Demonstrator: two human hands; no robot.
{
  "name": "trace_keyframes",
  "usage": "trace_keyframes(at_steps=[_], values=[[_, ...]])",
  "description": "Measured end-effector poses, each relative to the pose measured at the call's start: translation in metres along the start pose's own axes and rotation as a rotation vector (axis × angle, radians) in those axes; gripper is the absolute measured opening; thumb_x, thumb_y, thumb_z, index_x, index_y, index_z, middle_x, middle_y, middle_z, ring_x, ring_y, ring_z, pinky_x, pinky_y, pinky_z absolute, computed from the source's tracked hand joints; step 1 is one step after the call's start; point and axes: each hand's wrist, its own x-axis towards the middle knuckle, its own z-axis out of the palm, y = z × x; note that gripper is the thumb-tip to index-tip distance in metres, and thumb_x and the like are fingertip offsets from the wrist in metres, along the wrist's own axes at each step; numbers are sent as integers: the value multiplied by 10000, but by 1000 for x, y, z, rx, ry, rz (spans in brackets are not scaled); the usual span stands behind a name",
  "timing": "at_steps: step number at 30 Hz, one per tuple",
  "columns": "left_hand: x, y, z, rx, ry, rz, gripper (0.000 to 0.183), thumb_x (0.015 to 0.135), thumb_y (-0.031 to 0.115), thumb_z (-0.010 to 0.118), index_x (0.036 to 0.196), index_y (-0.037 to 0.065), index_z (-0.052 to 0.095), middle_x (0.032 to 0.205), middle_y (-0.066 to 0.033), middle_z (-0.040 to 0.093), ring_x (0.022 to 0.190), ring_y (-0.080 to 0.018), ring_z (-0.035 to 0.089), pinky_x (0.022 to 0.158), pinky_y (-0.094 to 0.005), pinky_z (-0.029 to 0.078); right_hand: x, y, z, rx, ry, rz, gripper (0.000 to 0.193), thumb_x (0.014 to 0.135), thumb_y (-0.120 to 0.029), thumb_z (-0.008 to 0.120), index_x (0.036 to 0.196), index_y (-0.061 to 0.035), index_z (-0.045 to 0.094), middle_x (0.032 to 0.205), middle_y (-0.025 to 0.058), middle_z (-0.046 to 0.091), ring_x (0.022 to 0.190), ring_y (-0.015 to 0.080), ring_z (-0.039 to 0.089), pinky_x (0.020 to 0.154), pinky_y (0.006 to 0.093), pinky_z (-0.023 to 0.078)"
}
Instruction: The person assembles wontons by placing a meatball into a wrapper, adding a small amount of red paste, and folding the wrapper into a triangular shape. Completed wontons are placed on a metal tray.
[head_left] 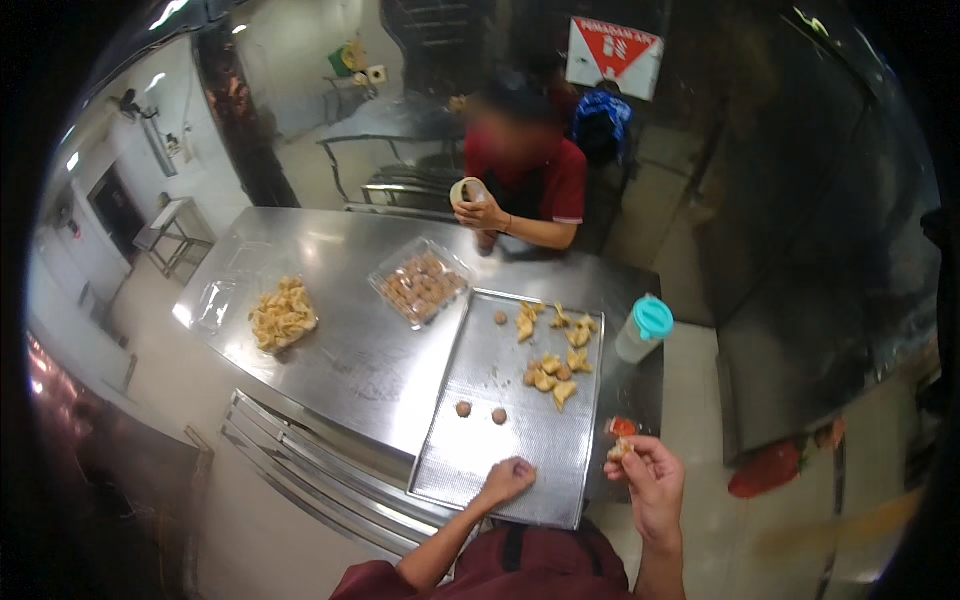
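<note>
Over the near part of a perforated metal tray (470,350), my left hand (508,481) rests with its fingers curled together; whether anything is between them is hidden. My right hand (655,490) is raised off the tray's right edge, with thumb and fingers pinching a small pale food piece (619,452) with an orange tinge. A small red-orange packet (621,427) lies just beyond that hand. Two brown balls (463,409) sit apart in the middle of the tray. Several folded yellow pastry pieces (564,392), with more brown balls among them, lie along its far right side.
Left of the tray, a clear box of brown balls (424,285) and a pile of yellow wrappers (282,315) stand on the steel table (345,375). A turquoise-lidded jug (650,322) is at the right. Across the table, a person (530,165) holds a pale round container (467,192).
</note>
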Motion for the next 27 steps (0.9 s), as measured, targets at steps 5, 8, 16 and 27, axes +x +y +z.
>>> trace_keyframes(at_steps=[5, 8, 16, 27], values=[[1, -12, -3, -46, -176, 82, 366, 981, 354, 750, 1090, 8, 801, 1016, -209, 796, 951, -340, 770, 894, -438, 594, 4, 7, 5, 16, -56, 37, 210, 1022, -87, 743, 1182, 47, 722, 1054, 150, 776, 913, 210, 755, 843, 347, 623], [2, -15, -3, 73, -185, 35, 339, 976, 324, 751, 1091, 10, 803, 1015, -211, 795, 951, -333, 772, 886, -441, 595, 5, 7, 10, -1, -124, 25, 234, 1057, -102, 715, 1235, 47, 690, 1063, 135, 769, 914, 189, 762, 840, 318, 637], [-7, 0, -9, 147, -52, 9, 495, 940, 373, 835, 1259, 4, 742, 1011, -147, 758, 870, -262, 724, 804, -409, 588, 9, 3, 7, -114, -111, -47, 288, 1051, -83, 733, 1306, 50, 708, 1068, 103, 761, 944, 163, 744, 850, 309, 605], [-70, 273, -65, -452, 311, 547, 274, 976, -40, 765, 1237, -6, 690, 1033, -82, 760, 914, -117, 704, 761, -280, 566, 14, -10, -27, 3, -185, -115, 284, 1026, -34, 757, 1291, 47, 695, 1123, 111, 764, 1012, 153, 748, 925, 290, 619]])
